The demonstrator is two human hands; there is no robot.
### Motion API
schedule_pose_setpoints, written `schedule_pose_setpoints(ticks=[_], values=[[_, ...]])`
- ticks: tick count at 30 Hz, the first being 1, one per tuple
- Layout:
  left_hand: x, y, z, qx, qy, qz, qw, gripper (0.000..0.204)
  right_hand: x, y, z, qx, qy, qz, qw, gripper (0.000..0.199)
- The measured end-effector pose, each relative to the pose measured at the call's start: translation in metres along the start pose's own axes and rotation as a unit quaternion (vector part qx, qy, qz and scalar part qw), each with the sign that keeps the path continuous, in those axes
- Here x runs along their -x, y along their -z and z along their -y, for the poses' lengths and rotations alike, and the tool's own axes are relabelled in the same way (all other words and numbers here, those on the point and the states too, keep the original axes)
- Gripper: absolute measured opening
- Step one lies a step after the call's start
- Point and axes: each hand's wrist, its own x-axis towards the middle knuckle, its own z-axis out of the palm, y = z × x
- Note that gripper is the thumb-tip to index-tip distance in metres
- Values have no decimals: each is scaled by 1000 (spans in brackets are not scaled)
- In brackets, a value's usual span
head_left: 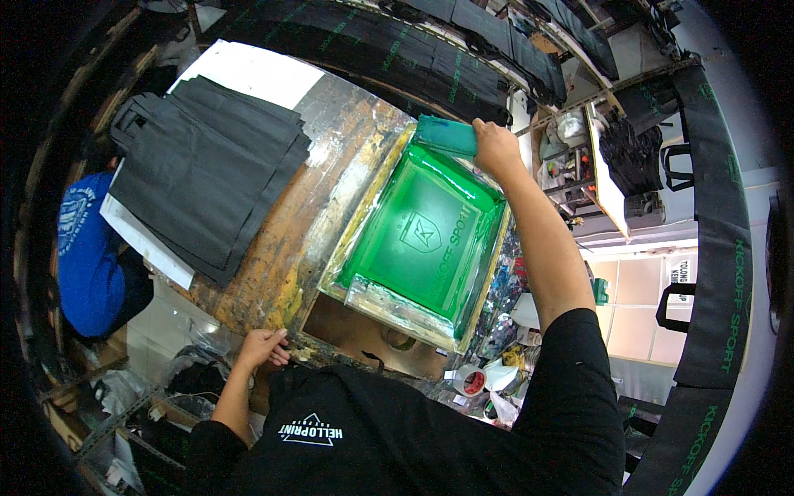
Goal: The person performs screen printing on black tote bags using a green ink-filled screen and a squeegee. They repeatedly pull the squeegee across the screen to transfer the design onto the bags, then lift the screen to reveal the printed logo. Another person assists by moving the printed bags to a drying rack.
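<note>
The person wears a black short-sleeved shirt with a small white triangular chest emblem.
</note>
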Motion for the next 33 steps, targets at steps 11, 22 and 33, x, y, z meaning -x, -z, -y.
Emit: schedule_pose_setpoints(ticks=[11, 22, 33], values=[[0, 1, 0, 2, -6, 11, 1000, 58, 2, -7, -2, 2, 2, -18, 1000, 36], [0, 1, -3, -19, 5, 7, 1000, 59, 3, -25, -9, -11, 5, -43, 999, 31], [2, 0, -6, -12, 10, 0, 1000, 56, 12, -28, -9, -17, 22, -45, 999, 34]])
